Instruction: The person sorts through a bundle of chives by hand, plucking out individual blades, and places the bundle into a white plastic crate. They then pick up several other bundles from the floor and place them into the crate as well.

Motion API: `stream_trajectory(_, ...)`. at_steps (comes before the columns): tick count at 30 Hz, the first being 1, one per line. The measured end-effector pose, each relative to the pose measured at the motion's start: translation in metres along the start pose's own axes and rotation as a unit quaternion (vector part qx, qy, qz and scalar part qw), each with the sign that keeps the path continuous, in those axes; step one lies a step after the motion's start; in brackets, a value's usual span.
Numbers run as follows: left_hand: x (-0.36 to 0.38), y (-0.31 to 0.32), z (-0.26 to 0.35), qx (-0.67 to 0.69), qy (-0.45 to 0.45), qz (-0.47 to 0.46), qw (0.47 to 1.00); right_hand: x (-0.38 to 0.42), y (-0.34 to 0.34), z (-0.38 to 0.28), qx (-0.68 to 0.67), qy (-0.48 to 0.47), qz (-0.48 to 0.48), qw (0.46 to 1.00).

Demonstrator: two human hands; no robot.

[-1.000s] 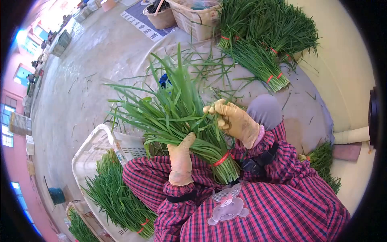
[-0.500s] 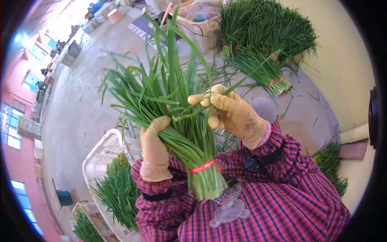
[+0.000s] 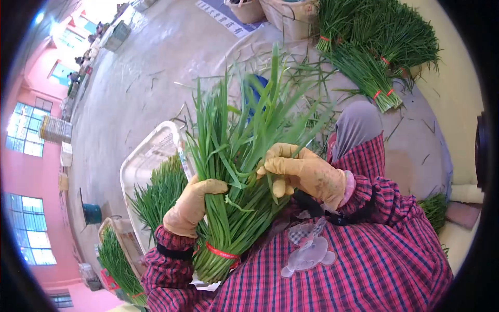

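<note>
A thick bunch of garlic chives (image 3: 234, 221) leans across my lap, its cut ends low and its leaves fanning upward. A red band (image 3: 222, 252) circles it near the cut ends. My left hand (image 3: 191, 207), in a tan glove, is closed around the bunch above the band, thumb across the front. On the other side of the leaves, my gloved right hand (image 3: 306, 174) is curled, pinching a loose chive leaf (image 3: 271, 187) between thumb and fingers. Part of that leaf is hidden by the fingers.
A white crate (image 3: 136, 169) with chives stands at left, and another basket (image 3: 127, 244) of chives lies beyond it. Banded chive bundles (image 3: 369, 47) are piled at upper right beside a tub (image 3: 291, 18). Loose leaves litter the floor (image 3: 156, 78).
The bunch has swung so its banded end moved left and down. Both hands shifted with it, the right one lower against the leaves. The view has turned slightly.
</note>
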State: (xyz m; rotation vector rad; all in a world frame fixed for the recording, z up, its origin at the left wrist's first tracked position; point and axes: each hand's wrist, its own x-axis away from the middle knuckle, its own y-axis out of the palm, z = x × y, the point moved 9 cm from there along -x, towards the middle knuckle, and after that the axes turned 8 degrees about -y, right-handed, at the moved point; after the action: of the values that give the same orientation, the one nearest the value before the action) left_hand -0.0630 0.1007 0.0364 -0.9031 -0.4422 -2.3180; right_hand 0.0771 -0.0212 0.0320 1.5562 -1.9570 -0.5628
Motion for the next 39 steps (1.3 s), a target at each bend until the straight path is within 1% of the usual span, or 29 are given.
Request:
stream_trajectory(2, -0.003, -0.004, -0.023, 0.041, -0.023, 0.010, 0.999, -0.005, -0.004, 0.013, 0.012, 0.014, -0.002, 1.000)
stream_trajectory(4, -0.006, -0.007, -0.038, 0.041, -0.027, -0.006, 0.999, -0.011, -0.011, 0.034, 0.013, 0.055, -0.005, 0.998)
stream_trajectory(6, -0.002, -0.002, -0.039, 0.094, 0.023, -0.028, 0.995, -0.014, -0.012, 0.042, -0.009, 0.055, 0.006, 0.998)
stream_trajectory(7, 0.000, -0.001, -0.036, 0.075, 0.052, -0.051, 0.995, -0.016, -0.014, 0.044, 0.000, 0.058, 0.008, 0.998)
stream_trajectory(8, 0.002, 0.003, -0.038, 0.077, 0.050, -0.051, 0.995, -0.018, -0.014, 0.047, 0.011, 0.061, 0.009, 0.998)
stream_trajectory(9, 0.006, 0.005, -0.033, -0.014, 0.090, -0.013, 0.996, -0.020, -0.014, 0.049, 0.019, 0.062, 0.010, 0.998)
stream_trajectory(10, 0.010, 0.005, -0.028, -0.103, 0.129, 0.026, 0.986, -0.022, -0.013, 0.051, 0.020, 0.065, 0.010, 0.998)
stream_trajectory(11, 0.010, -0.001, -0.031, -0.136, 0.136, 0.057, 0.980, -0.024, -0.012, 0.050, 0.042, 0.055, 0.007, 0.998)
stream_trajectory(12, 0.011, -0.004, -0.031, -0.133, 0.133, 0.058, 0.980, -0.027, -0.010, 0.050, 0.064, 0.045, 0.003, 0.997)
stream_trajectory(14, 0.009, -0.012, -0.040, -0.070, 0.061, 0.047, 0.995, -0.029, -0.012, 0.049, 0.080, 0.045, 0.012, 0.996)
stream_trajectory(15, 0.009, -0.020, -0.044, -0.028, 0.066, 0.058, 0.996, -0.030, -0.016, 0.051, 0.098, 0.052, 0.022, 0.994)
stream_trajectory(16, 0.008, -0.024, -0.050, -0.025, 0.064, 0.059, 0.996, -0.030, -0.019, 0.052, 0.115, 0.059, 0.033, 0.991)
stream_trajectory(18, 0.004, -0.033, -0.055, 0.045, 0.105, 0.067, 0.991, -0.033, -0.027, 0.059, 0.111, 0.060, 0.024, 0.992)
stream_trajectory(19, 0.003, -0.037, -0.058, 0.059, 0.106, 0.079, 0.990, -0.035, -0.028, 0.064, 0.084, 0.063, 0.017, 0.994)
stream_trajectory(21, 0.003, -0.038, -0.059, 0.074, 0.109, 0.081, 0.988, -0.038, -0.027, 0.065, 0.043, 0.069, 0.011, 0.997)
stream_trajectory(22, 0.004, -0.038, -0.060, 0.086, 0.111, 0.083, 0.987, -0.038, -0.028, 0.066, 0.045, 0.072, 0.011, 0.996)
stream_trajectory(24, 0.007, -0.037, -0.062, 0.100, 0.111, 0.089, 0.985, -0.040, -0.028, 0.064, 0.008, 0.061, 0.012, 0.998)
stream_trajectory(28, 0.008, -0.036, -0.061, 0.125, 0.132, 0.111, 0.977, -0.039, -0.019, 0.059, 0.014, 0.050, -0.008, 0.999)
stream_trajectory(30, 0.004, -0.038, -0.065, 0.125, 0.138, 0.114, 0.976, -0.038, -0.014, 0.052, 0.088, 0.031, -0.005, 0.996)
stream_trajectory(32, 0.006, -0.039, -0.063, 0.126, 0.148, 0.123, 0.973, -0.039, -0.012, 0.047, 0.085, 0.020, -0.011, 0.996)
stream_trajectory(35, 0.019, -0.045, -0.070, 0.140, 0.139, 0.176, 0.964, -0.037, -0.021, 0.059, -0.006, 0.025, -0.007, 1.000)
stream_trajectory(36, 0.020, -0.043, -0.070, 0.142, 0.135, 0.178, 0.964, -0.035, -0.024, 0.059, -0.008, 0.029, -0.007, 1.000)
stream_trajectory(39, 0.025, -0.048, -0.069, 0.155, 0.160, 0.195, 0.955, -0.031, -0.024, 0.068, -0.013, 0.055, -0.044, 0.997)
